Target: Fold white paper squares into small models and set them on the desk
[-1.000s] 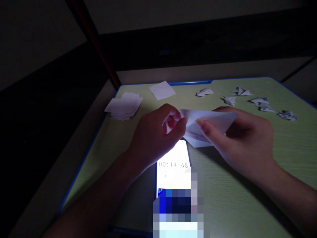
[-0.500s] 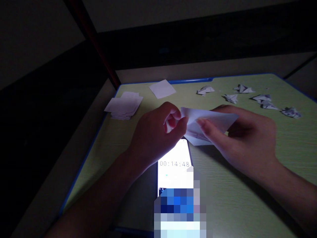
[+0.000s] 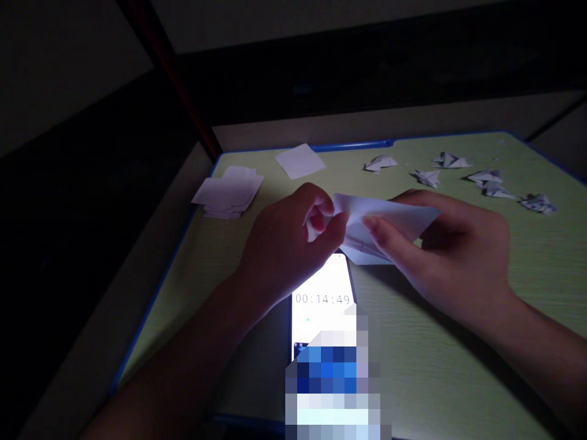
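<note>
While the left hand (image 3: 293, 238) pinches one edge of the folded sheet (image 3: 389, 214), the right hand (image 3: 463, 253) grips its other side, thumb in front, above the tabletop (image 3: 440, 366) near a lit phone's (image 3: 321, 278) top end; beyond lie a paper stack (image 3: 227, 192), a loose square (image 3: 300, 161) and small folded pieces (image 3: 426, 178)

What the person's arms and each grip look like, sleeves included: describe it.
The left grip and right grip are bare human hands, with no glove, ring or watch showing. The left forearm and right forearm are bare too, with no sleeve in view. No markings can be made out.
</note>
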A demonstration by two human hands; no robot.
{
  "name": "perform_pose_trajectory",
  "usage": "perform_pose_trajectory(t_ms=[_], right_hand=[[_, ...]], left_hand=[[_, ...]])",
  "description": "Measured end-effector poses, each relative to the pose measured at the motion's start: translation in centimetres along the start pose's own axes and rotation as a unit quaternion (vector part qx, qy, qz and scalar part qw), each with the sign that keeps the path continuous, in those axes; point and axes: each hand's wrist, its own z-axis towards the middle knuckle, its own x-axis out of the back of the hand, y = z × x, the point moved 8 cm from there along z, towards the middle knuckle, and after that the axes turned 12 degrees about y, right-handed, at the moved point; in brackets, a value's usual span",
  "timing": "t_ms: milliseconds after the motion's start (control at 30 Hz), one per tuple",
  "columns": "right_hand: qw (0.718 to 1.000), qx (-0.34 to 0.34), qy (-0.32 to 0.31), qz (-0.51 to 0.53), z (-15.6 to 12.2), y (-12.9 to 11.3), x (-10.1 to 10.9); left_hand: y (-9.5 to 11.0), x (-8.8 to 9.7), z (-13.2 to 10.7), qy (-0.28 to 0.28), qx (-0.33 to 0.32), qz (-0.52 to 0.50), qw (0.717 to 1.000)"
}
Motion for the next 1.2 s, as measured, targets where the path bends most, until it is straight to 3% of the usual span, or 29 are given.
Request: perform_pose_trajectory(t_ms=[500, 767, 1000, 1200], right_hand=[[1.000, -0.004, 0.003, 0.003, 0.1, 0.1, -0.1], [0.995, -0.078, 0.000, 0.058, 0.3, 0.9, -0.4], [0.979, -0.148, -0.042, 0.134, 0.0, 1.4, -1.2], [0.955, -0.211, -0.093, 0.185, -0.4, 2.3, -2.5]], left_hand=[[0.0, -0.1, -0.2, 0.006, 0.018, -0.021, 1.000], [-0.5, 0.1, 0.1, 0.025, 0.071, -0.092, 0.993], [-0.7, -1.8, -0.3, -0.059, 0.135, -0.185, 0.972], [-1.9, -1.4, -0.3, -0.036, 0.185, -0.163, 0.968]])
